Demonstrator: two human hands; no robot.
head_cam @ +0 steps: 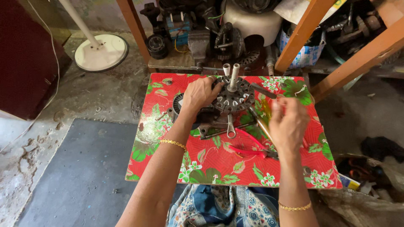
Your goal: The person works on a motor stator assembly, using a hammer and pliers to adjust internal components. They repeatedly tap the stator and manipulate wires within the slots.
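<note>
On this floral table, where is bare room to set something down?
Free: the table's near strip between the forearms, and its left edge below the left hand. Crowded: the far centre around the fan motor, spanner, red pliers and right hand.

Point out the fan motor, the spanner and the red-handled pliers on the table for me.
fan motor (234,100), head view, on its slotted round top plate.
spanner (230,128), head view, on its shank, just above the ring end.
red-handled pliers (248,150), head view, on a red handle.

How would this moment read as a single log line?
left hand: resting on fan motor | right hand: holding screwdriver | surface: floral table | nearby: spanner, red pliers
</note>
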